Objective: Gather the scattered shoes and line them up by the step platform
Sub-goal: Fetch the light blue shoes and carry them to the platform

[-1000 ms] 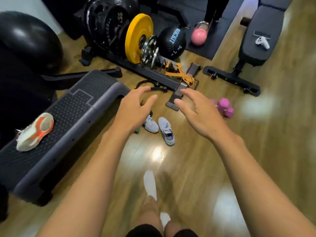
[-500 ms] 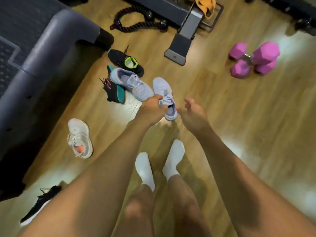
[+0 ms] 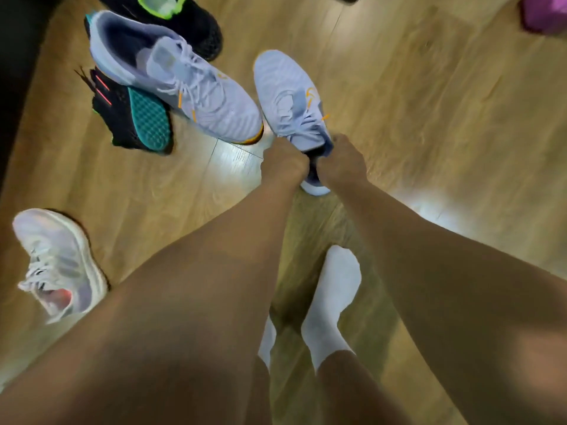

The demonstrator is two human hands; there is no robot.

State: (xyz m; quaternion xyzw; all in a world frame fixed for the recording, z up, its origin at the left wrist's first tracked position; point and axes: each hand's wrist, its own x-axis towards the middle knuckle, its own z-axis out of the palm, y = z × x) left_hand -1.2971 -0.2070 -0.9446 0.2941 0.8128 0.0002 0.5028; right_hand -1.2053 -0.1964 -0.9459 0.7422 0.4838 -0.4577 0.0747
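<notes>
A light grey-blue sneaker (image 3: 291,96) with orange accents lies on the wooden floor, toe pointing away from me. My left hand (image 3: 285,162) and my right hand (image 3: 345,159) both grip its heel collar from either side. Its mate (image 3: 178,78) lies just to the left, resting across a black shoe with a teal sole (image 3: 135,118). Another black shoe with a neon-green collar (image 3: 184,19) sits behind them. A white sneaker (image 3: 55,262) lies at the lower left. The dark step platform (image 3: 18,56) fills the left edge.
My feet in white socks (image 3: 331,299) stand on the floor just behind the held shoe. A pink dumbbell (image 3: 543,13) shows at the top right corner. Open wooden floor (image 3: 445,118) stretches to the right.
I have bent closer to the floor. My right hand, which hovered beside the grey-blue sneaker, now grips its heel together with the left hand.
</notes>
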